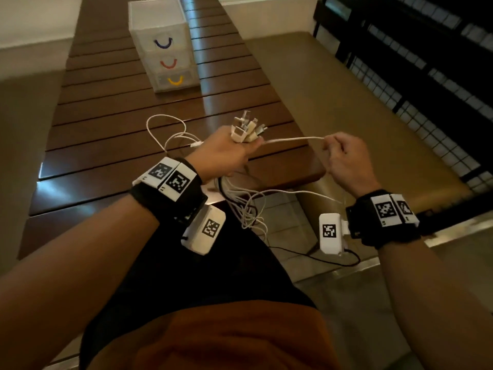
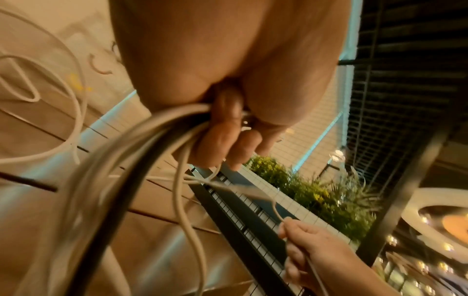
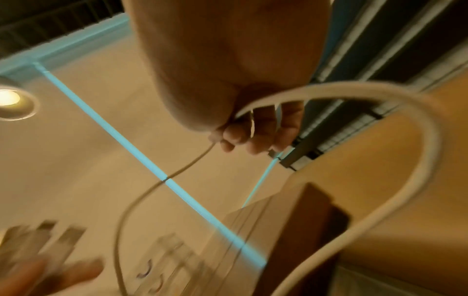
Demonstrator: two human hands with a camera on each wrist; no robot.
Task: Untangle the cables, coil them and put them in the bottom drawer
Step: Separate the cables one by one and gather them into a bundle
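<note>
My left hand (image 1: pixel 226 153) grips a bundle of cables, with several white plug ends (image 1: pixel 246 128) sticking up out of the fist. The cords hang below it in a tangle (image 1: pixel 248 206), white ones and a black one (image 2: pixel 119 192). My right hand (image 1: pixel 344 158) pinches one white cable (image 1: pixel 293 140) that runs taut from the left fist. Behind the right hand's curled fingers (image 3: pixel 255 132) that cable arcs away in a big loop (image 3: pixel 395 124). One more white cable loop (image 1: pixel 165 132) lies on the table. The small clear drawer unit (image 1: pixel 164 46) stands farther back, its bottom drawer with the yellow handle (image 1: pixel 175 81) closed.
The dark slatted wooden table (image 1: pixel 106 124) ends just under my hands. A tan padded bench (image 1: pixel 333 102) runs along the right, with a black grid railing (image 1: pixel 416 76) beyond it. A thin black lead (image 1: pixel 314 259) trails over the tiled floor below.
</note>
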